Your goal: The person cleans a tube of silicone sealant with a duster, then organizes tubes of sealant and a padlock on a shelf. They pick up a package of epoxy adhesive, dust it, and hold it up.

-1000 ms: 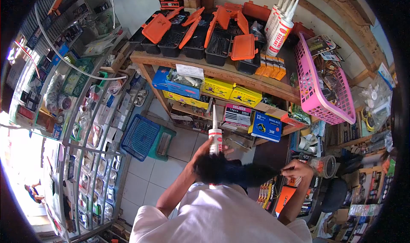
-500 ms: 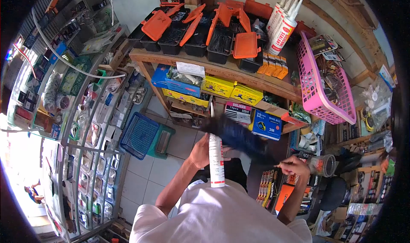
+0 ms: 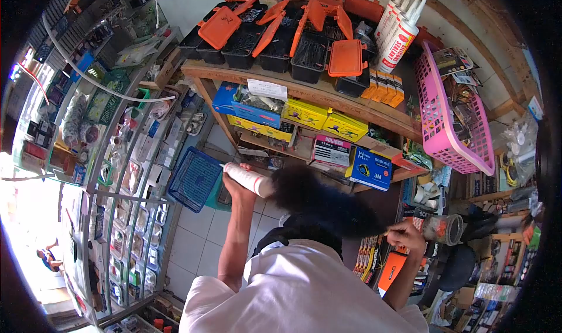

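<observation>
The left grip [image 3: 239, 191] is wrapped around the body of a white sealant tube [image 3: 247, 180], its spread matching the tube's diameter. The palm lies along the lower side of the tube; fingertips show above the upper side. The tube lies tilted across the grip: the nozzle projects past the hand at the upper left, and the flat base projects at the lower right.

The right grip [image 3: 408, 237] is closed, with the fingers curled on the handle end of a dark duster [image 3: 331, 209]. The handle is thin and mostly hidden, so the exact finger placement cannot be told. The duster head extends leftward from this grip, and its blurred tip is located just beside the tube base; contact between the two cannot be confirmed. A clear jar [image 3: 448, 230] appears immediately right of the right grip.

The tube is held apart from the wooden table [image 3: 319, 94], which carries black bins [image 3: 305, 74] with orange lids, upright sealant tubes [image 3: 398, 46] and a pink basket [image 3: 434, 119]. A blue basket [image 3: 188, 186] appears left of the left grip.
</observation>
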